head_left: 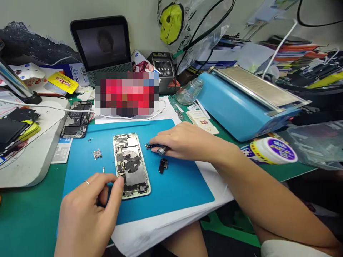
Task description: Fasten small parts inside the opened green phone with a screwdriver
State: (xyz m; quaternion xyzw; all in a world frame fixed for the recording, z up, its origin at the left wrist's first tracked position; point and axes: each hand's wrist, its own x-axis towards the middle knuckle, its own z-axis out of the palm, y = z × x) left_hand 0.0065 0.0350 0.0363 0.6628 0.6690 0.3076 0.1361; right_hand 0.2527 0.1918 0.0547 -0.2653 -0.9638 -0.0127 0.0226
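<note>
An opened smartphone (133, 178) with a pale frame lies on a blue mat (171, 192), its circuit board and inner parts showing. My left hand (88, 210) is at its lower left edge, thumb and index finger bent together against the frame. Right of the phone, my right hand (177, 141) is closed on a dark, slim tool with a grey metal end (162, 150). A small dark part (148, 146) shows at its fingertips; whether it is held or lies there I cannot tell. Below that hand lies a black phone part (163, 166).
Left of the phone lie a small metal part (97, 154) and a thin strip (103, 170). Another opened phone (76, 119) sits at the back left, by a white platform (50, 157). A blue machine (230, 103), a glass jar (189, 91) and a white tub (270, 150) stand right.
</note>
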